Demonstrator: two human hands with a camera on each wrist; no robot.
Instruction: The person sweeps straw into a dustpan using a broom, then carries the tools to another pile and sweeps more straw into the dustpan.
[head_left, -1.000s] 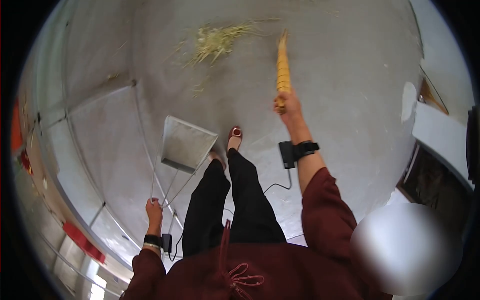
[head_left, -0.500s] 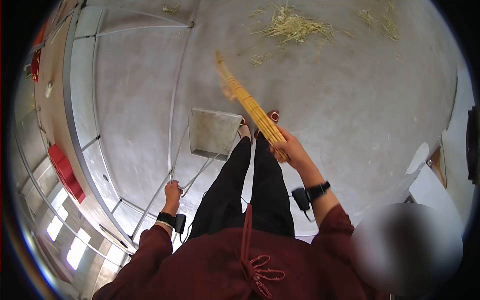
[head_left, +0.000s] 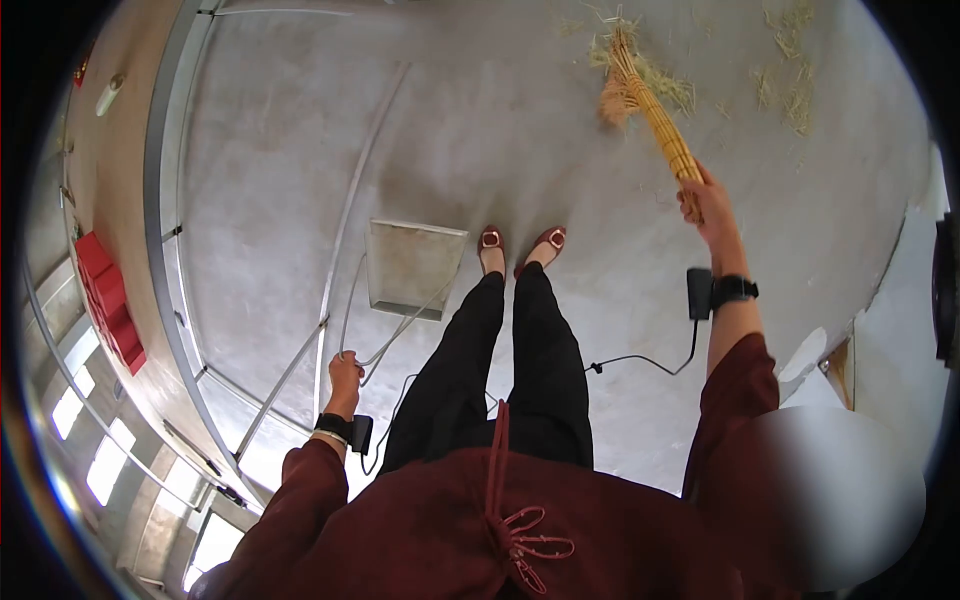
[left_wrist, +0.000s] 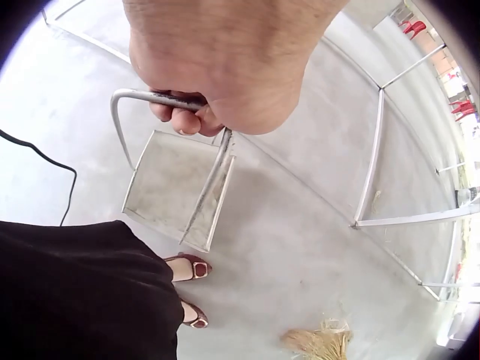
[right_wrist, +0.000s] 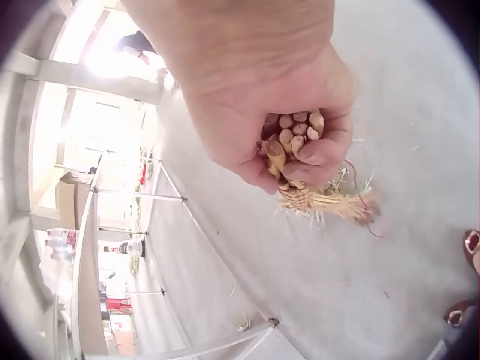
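Observation:
My right hand (head_left: 710, 208) grips the bound yellow handle of a straw broom (head_left: 662, 128), held out ahead and to the right. The cut stalk ends (right_wrist: 298, 129) poke out of the fist in the right wrist view. At its far end, the broom's brush overlaps a pile of loose straw (head_left: 672, 88) on the floor. My left hand (head_left: 346, 382) curls round the bent metal handle (left_wrist: 161, 97) of a dustpan (head_left: 415, 262). The pan hangs low, left of the feet, its shallow tray facing up.
More straw (head_left: 797, 95) is scattered at the far right. The person's red shoes (head_left: 548, 243) stand on the grey floor, right of the dustpan. Metal frame bars (head_left: 325, 330) run along the left. A black cable (head_left: 650, 362) trails from the right wrist.
The broom has swung from straight ahead across to the left near the feet, then out to the right over the straw. The left hand keeps hold of the dustpan; the view has turned left.

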